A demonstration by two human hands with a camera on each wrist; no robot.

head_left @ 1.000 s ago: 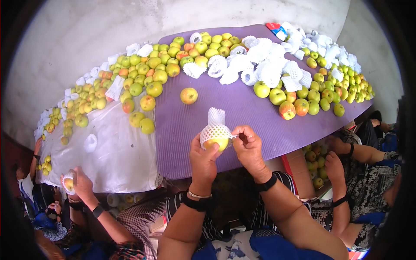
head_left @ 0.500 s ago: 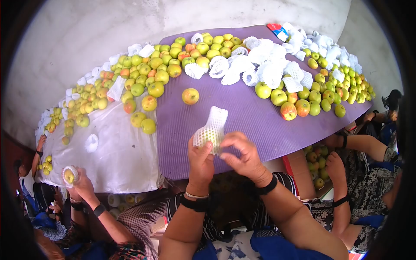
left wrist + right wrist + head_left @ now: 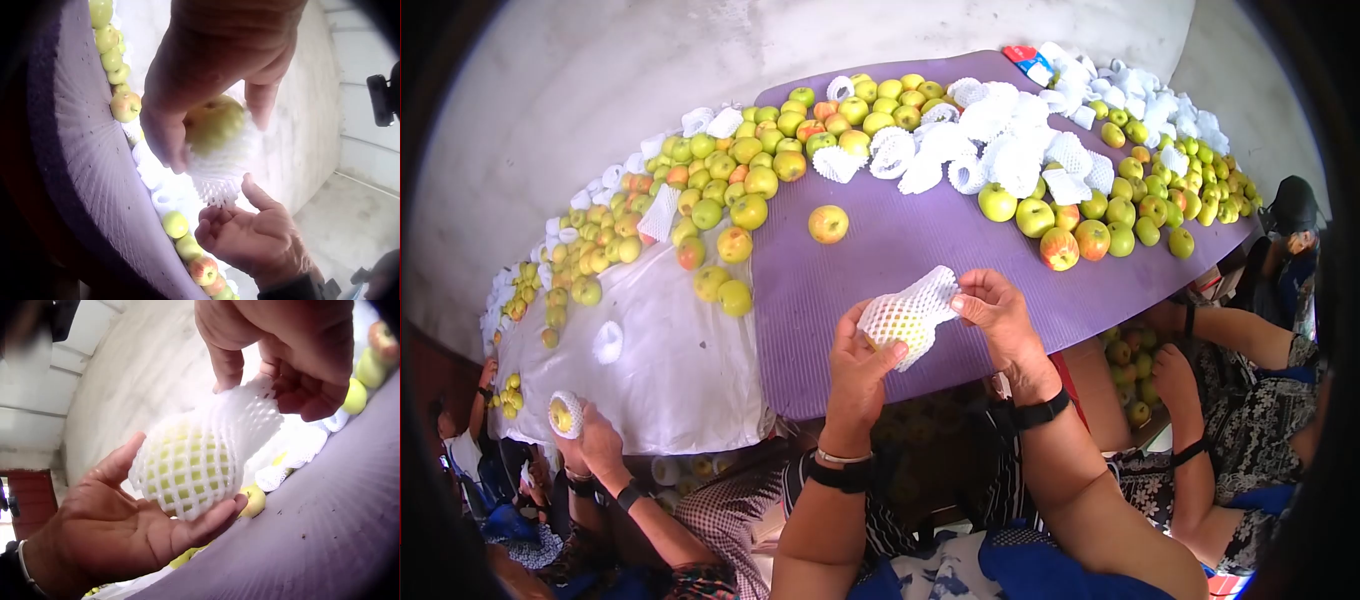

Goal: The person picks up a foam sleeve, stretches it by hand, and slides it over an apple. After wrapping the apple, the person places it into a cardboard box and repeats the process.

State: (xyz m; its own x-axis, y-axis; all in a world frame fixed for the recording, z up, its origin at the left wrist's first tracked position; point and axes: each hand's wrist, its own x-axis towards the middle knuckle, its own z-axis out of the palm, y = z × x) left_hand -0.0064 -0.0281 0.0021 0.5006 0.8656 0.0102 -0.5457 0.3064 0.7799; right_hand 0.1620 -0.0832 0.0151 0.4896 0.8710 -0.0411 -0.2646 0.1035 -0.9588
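Note:
A green apple (image 3: pixel 215 125) sits inside a white foam net (image 3: pixel 903 322), its bare end showing in the left wrist view. My left hand (image 3: pixel 859 372) holds the netted apple, fingers and thumb curled around its sides. With my right hand (image 3: pixel 1006 325) I pinch the narrow loose end of the net, to the right of the apple. In the right wrist view the net (image 3: pixel 187 465) stretches over the apple, its loose end bunched at the right hand's fingers (image 3: pixel 312 400).
A purple ribbed mat (image 3: pixel 800 340) covers the table; a single apple (image 3: pixel 828 224) lies on it. Behind are many apples (image 3: pixel 750 210) and a heap of white nets (image 3: pixel 1000 125). People sit at both sides; the left one holds a netted apple (image 3: pixel 565 414). An open carton (image 3: pixel 1097 400) stands below the right edge.
The net's loose end has swung from pointing away to pointing right. My right hand has moved from the apple's side up to that end and now pinches it.

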